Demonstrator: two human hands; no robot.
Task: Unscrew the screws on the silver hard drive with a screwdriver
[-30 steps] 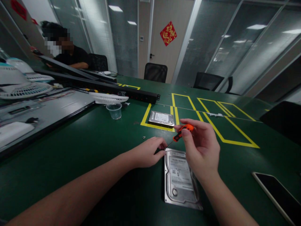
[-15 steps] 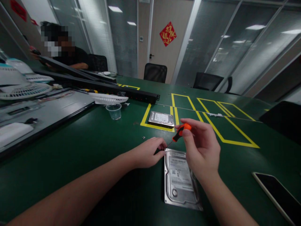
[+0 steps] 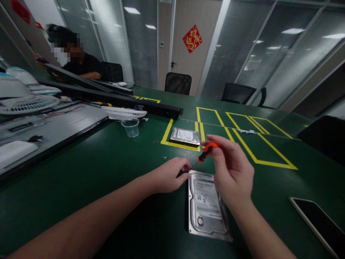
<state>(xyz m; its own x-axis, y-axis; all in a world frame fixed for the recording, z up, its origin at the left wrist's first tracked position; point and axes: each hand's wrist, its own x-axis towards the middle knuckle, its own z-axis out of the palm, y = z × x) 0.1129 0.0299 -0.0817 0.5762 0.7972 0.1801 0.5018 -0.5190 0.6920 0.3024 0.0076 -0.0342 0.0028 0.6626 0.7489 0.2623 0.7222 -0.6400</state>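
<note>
A silver hard drive (image 3: 206,205) lies label up on the green table in front of me. My left hand (image 3: 172,175) is closed at its far left corner, with thumb and curled fingertips pinching there; the fingertips are partly hidden. In my right hand (image 3: 234,172) is a screwdriver (image 3: 207,151) with an orange and black handle, held between thumb and fingers. Its thin shaft slants down to the left, and the tip is at that same corner, beside my left fingers. Some tiny screws (image 3: 164,158) lie on the table beyond my left hand.
A second hard drive (image 3: 185,136) sits inside a yellow taped rectangle. A clear plastic cup (image 3: 130,128) stands to its left, near a white fan grille (image 3: 125,113) and a large flat panel (image 3: 67,124). At right lies a phone (image 3: 320,223). Across the table sits a person (image 3: 86,66).
My right hand has shifted slightly and its grip on the screwdriver handle has turned a little. My left hand and the hard drive stay in place.
</note>
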